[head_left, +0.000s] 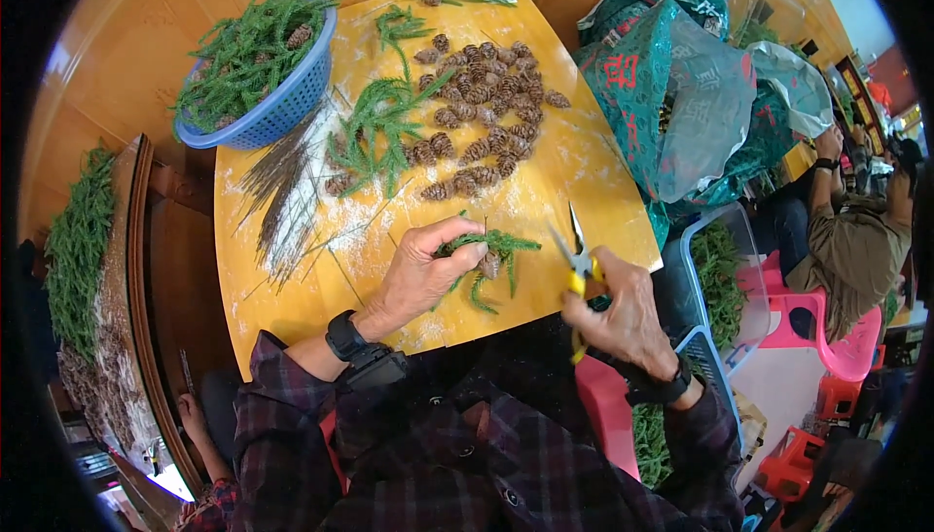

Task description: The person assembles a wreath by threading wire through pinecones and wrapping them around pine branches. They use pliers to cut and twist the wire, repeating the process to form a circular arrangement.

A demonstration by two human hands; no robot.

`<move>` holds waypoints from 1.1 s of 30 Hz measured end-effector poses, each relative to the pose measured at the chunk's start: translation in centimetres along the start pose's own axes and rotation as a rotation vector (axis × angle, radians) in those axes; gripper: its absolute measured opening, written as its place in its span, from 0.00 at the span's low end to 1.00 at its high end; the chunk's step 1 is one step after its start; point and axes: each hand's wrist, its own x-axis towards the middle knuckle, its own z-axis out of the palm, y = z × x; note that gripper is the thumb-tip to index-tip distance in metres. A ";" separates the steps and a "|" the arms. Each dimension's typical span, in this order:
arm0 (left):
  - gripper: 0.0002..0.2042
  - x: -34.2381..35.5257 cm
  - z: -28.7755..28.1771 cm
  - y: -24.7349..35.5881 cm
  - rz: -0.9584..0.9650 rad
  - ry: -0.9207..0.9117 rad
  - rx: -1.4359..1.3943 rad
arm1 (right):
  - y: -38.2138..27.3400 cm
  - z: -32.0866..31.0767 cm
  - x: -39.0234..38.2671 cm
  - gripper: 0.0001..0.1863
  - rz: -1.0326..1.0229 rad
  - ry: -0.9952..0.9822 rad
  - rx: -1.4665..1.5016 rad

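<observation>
My left hand pinches a green pine sprig above the near part of the table. A small brown pine cone sits among its needles, partly behind my fingers. To the right, my right hand is closed around long-nose pliers with yellow handles. Their jaws point away from me and stand apart, touching nothing. Beyond my hands lies a spread of loose pine cones, with more green sprigs to their left. A bundle of thin dark wires rests at the table's left side.
White powder dusts the yellow table. A blue basket heaped with greenery stands at the far left corner. Green plastic bags crowd the right edge, above a bin of sprigs. Another person sits at the far right near a pink chair.
</observation>
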 end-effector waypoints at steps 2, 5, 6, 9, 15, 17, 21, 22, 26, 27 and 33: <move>0.06 -0.3 0.1 -0.1 0.024 0.009 0.015 | -1.9 0.0 -0.2 0.14 -0.034 -0.054 0.010; 0.07 -0.4 0.2 -0.2 0.078 0.022 0.037 | -3.5 0.6 -0.2 0.14 -0.100 -0.158 0.021; 0.07 -0.4 0.2 -0.1 0.089 0.014 0.066 | -3.5 0.8 -0.1 0.14 -0.075 -0.177 0.026; 0.07 -0.3 0.1 -0.2 0.111 0.000 0.122 | -3.2 1.4 0.0 0.14 -0.023 -0.218 0.035; 0.09 -0.3 0.1 -0.6 0.261 0.020 0.260 | -2.9 1.7 -0.2 0.13 0.035 -0.250 0.133; 0.10 -0.3 0.0 -0.8 0.297 0.027 0.283 | -2.8 1.8 -0.3 0.13 0.054 -0.271 0.140; 0.10 -0.1 -0.1 -0.9 0.306 0.000 0.328 | -2.4 2.3 -0.4 0.12 0.019 -0.254 0.180; 0.10 -0.1 0.0 -1.0 0.327 0.011 0.314 | -2.6 2.2 -0.3 0.12 0.024 -0.284 0.171; 0.09 0.0 0.1 -1.2 0.352 0.016 0.280 | -3.2 1.4 0.1 0.13 0.058 -0.378 0.185; 0.09 0.1 -0.1 -1.2 0.335 -0.001 0.274 | -3.3 1.3 0.1 0.12 0.084 -0.413 0.217; 0.09 0.0 -0.3 -0.9 0.316 -0.074 0.284 | -2.9 1.0 -0.1 0.11 0.104 -0.486 0.264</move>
